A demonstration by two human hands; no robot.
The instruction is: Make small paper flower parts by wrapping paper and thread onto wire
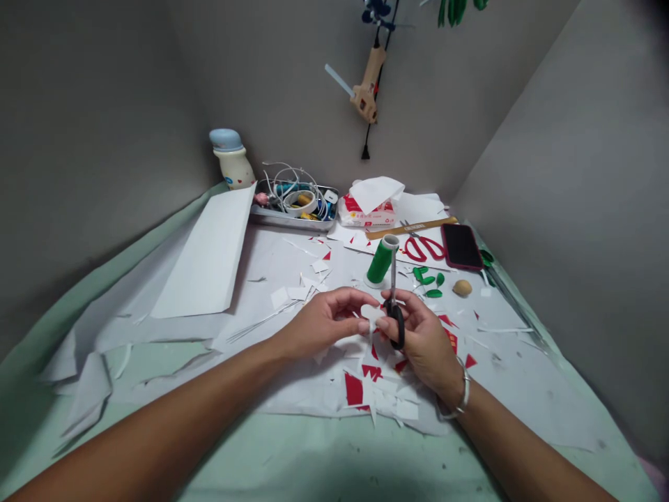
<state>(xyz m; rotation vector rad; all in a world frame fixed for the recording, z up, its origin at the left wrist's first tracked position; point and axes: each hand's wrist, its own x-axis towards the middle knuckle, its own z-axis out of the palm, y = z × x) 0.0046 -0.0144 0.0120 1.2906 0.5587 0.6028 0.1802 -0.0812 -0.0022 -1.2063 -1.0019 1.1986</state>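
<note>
Above scraps (354, 389), the right hand (422, 341) holds scissors (393, 304) pointing straight forward, the left hand (324, 319) pinching white paper (371, 313).

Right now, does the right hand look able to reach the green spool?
Probably yes: the green spool stands just beyond the right hand. However, black-handled scissors in that hand overlap the spool in view and may need putting down first.

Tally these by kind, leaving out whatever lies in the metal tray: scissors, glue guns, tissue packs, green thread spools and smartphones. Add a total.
Black-handled scissors and red-handled scissors: 2
Glue gun: 1
Tissue pack: 1
Green thread spool: 1
Smartphone: 1
Total: 6
</note>
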